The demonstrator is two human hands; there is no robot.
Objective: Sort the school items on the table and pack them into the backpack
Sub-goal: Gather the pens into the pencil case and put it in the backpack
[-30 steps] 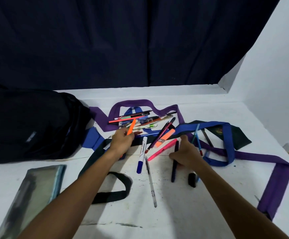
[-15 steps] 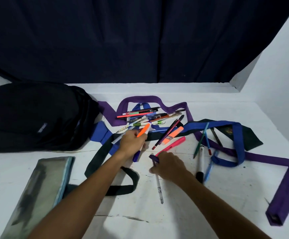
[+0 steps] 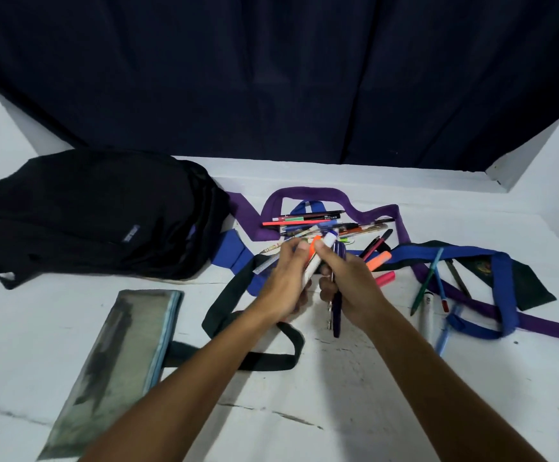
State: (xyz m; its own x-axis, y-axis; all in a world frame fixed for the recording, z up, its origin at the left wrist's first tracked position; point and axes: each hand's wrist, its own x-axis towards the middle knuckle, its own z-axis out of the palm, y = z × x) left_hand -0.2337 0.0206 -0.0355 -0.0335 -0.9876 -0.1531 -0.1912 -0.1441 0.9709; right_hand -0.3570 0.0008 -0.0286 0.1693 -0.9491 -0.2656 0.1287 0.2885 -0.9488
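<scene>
My left hand (image 3: 285,281) curls around a fat white marker (image 3: 315,268) with an orange cap, and my right hand (image 3: 351,285) grips a slim dark purple pen (image 3: 337,315) whose smooth barrel pokes out below my palm. Both hands meet just above the white, scuffed counter (image 3: 305,411). Beyond them lies a loose heap of thin pens and pencils (image 3: 318,223) on tangled flat fabric straps, purple (image 3: 308,195) and blue (image 3: 438,253). An orange highlighter (image 3: 380,260) and a pink one (image 3: 385,279) lie just right. The soft black backpack (image 3: 104,215) slumps at the far left; a flat shiny pouch (image 3: 111,361) lies near it.
</scene>
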